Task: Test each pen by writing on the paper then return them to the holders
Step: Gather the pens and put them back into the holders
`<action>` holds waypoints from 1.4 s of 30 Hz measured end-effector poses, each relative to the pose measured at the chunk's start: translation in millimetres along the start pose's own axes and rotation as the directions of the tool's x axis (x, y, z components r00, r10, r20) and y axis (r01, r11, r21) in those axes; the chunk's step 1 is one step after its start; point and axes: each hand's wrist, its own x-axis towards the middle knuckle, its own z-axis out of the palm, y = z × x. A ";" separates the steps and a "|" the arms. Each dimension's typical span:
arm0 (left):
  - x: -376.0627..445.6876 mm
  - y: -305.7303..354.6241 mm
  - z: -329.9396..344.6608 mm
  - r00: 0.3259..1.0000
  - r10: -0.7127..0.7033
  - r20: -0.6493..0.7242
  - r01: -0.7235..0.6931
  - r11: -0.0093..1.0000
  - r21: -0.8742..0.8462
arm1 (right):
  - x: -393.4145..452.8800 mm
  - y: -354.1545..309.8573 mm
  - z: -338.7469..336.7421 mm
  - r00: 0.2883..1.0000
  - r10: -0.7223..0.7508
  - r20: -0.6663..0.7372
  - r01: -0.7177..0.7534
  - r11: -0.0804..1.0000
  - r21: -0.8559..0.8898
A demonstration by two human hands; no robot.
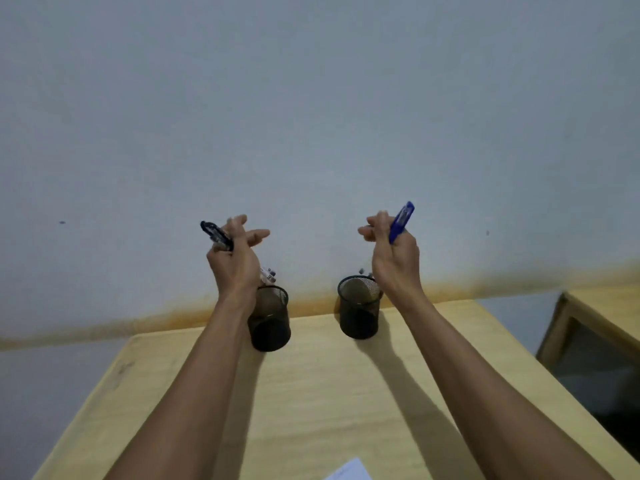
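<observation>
Two black mesh holders stand at the far edge of the wooden table [311,393]. Above the left holder [270,320] my left hand [235,258] is raised and grips a black pen [216,235], its top end pointing up-left. White pen ends [268,274] stick out of that holder beside my wrist. My right hand [393,254] is raised over the right holder [359,308] and grips a blue pen [401,221], cap end up-right. A corner of white paper [349,471] shows at the bottom edge.
A pale grey wall [311,116] rises right behind the table. To the right stands another wooden piece with a dark glass panel [595,368], separated from the table by a gap.
</observation>
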 end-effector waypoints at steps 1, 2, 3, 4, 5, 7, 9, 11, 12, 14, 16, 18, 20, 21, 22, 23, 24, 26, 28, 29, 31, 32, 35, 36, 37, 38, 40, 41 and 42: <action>1.4 -6.5 -2.5 1.000 -0.011 -0.013 0.011 1.000 0.001 | 2.3 8.7 3.7 1.000 0.014 -0.021 -0.013 1.000 0.015; 4.2 -15.4 -4.0 1.000 -0.019 -0.021 0.019 1.000 -0.005 | 6.6 19.5 7.9 0.999 0.033 -0.033 -0.033 0.999 0.008; 0.7 -24.8 -6.0 0.998 -0.043 -0.036 0.043 0.999 0.001 | 4.2 31.6 5.3 0.998 0.061 -0.026 -0.062 0.998 -0.017; 42.0 -39.3 -6.3 0.991 -0.057 -0.121 0.058 0.998 0.003 | 35.2 44.4 47.8 0.999 0.054 0.005 -0.054 0.998 -0.026; 75.8 -54.7 -6.2 0.982 -0.071 -0.174 0.073 0.997 0.004 | 57.3 56.0 80.9 0.997 0.072 0.039 -0.071 0.997 -0.036; 77.5 -71.3 -8.8 0.976 -0.092 -0.198 0.106 0.993 0.060 | 54.8 66.5 84.0 0.994 0.106 0.024 -0.103 0.990 -0.098; 74.5 -86.0 -12.1 0.969 -0.122 -0.214 0.155 0.977 0.146 | 48.4 78.8 79.1 0.994 0.106 0.003 -0.105 0.989 -0.101; 67.1 -88.1 -4.5 0.972 -0.127 -0.198 0.173 0.956 0.237 | 48.4 90.0 73.7 0.996 0.094 -0.010 -0.095 0.990 -0.106; 65.4 -90.8 -0.3 0.977 -0.115 -0.182 0.160 0.953 0.258 | 48.8 91.5 73.2 0.993 0.115 -0.012 -0.116 0.988 -0.105; 60.7 -92.9 6.5 0.974 -0.134 -0.181 0.177 0.952 0.249 | 49.6 95.5 73.1 0.994 0.108 -0.008 -0.108 0.991 -0.080; 54.5 -95.1 9.0 0.954 -0.196 -0.228 0.242 0.951 0.191 | 46.0 96.1 72.1 0.996 0.082 -0.020 -0.083 0.995 -0.056; 52.9 -93.1 9.5 0.938 -0.224 -0.266 0.270 0.951 0.150 | 43.6 93.6 71.9 0.997 0.070 -0.026 -0.070 0.997 -0.028; 53.2 -89.4 10.4 0.941 -0.196 -0.277 0.237 0.963 0.125 | 42.9 88.6 71.8 0.997 0.076 -0.035 -0.076 0.997 -0.008; 53.8 -89.1 11.4 0.941 -0.186 -0.283 0.224 0.968 0.109 | 43.6 87.6 71.5 0.996 0.084 -0.040 -0.084 0.996 0.001; 54.3 -89.3 11.9 0.939 -0.181 -0.292 0.216 0.972 0.093 | 44.6 88.1 71.6 0.995 0.093 -0.039 -0.093 0.996 0.011; 54.8 -90.5 12.3 0.937 -0.175 -0.302 0.207 0.975 0.078 | 44.8 88.1 72.0 0.994 0.100 -0.039 -0.099 0.995 0.022; 54.2 -90.4 12.6 0.934 -0.173 -0.312 0.203 0.977 0.066 | 44.6 88.1 71.9 0.993 0.112 -0.037 -0.111 0.993 0.029; 52.7 -89.5 13.8 0.927 -0.168 -0.334 0.196 0.979 0.049 | 45.0 89.0 72.3 0.992 0.123 -0.042 -0.121 0.992 0.040; 52.0 -88.4 14.6 0.922 -0.173 -0.346 0.198 0.980 0.038 | 44.8 88.3 72.6 0.992 0.120 -0.047 -0.118 0.992 0.052; 51.5 -87.4 15.0 0.920 -0.173 -0.350 0.198 0.979 0.036 | 44.7 88.1 73.0 0.992 0.119 -0.050 -0.116 0.992 0.055; 50.0 -85.6 15.1 0.924 -0.166 -0.344 0.188 0.982 0.032 | 44.4 87.7 73.5 0.991 0.120 -0.056 -0.117 0.991 0.060; 49.2 -84.6 15.1 0.926 -0.160 -0.341 0.181 0.983 0.031 | 44.0 86.7 73.4 0.991 0.117 -0.064 -0.113 0.992 0.059; 49.2 -85.3 13.0 0.931 -0.151 -0.332 0.173 0.984 0.038 | 44.1 86.2 72.5 0.992 0.102 -0.074 -0.099 0.994 0.047; 49.0 -85.7 12.0 0.932 -0.153 -0.328 0.178 0.983 0.047 | 43.6 87.0 71.9 0.993 0.101 -0.068 -0.099 0.995 0.031; 48.3 -85.2 11.2 0.934 -0.149 -0.325 0.175 0.983 0.053 | 43.1 86.8 71.1 0.993 0.095 -0.067 -0.094 0.995 0.019; 46.5 -83.5 10.0 0.936 -0.148 -0.320 0.174 0.983 0.054 | 42.5 86.2 70.0 0.993 0.094 -0.065 -0.094 0.996 0.008; 42.1 -78.5 7.1 0.943 -0.139 -0.303 0.159 0.986 0.040 | 40.9 83.1 67.3 0.995 0.090 -0.053 -0.090 0.996 0.001; 39.9 -75.0 4.9 0.948 -0.134 -0.288 0.145 0.989 0.018 | 40.1 80.5 65.3 0.995 0.087 -0.045 -0.087 0.996 0.003; 36.7 -68.0 2.4 0.955 -0.124 -0.270 0.131 0.991 0.008 | 38.0 74.9 62.3 0.995 0.089 -0.038 -0.089 0.996 0.001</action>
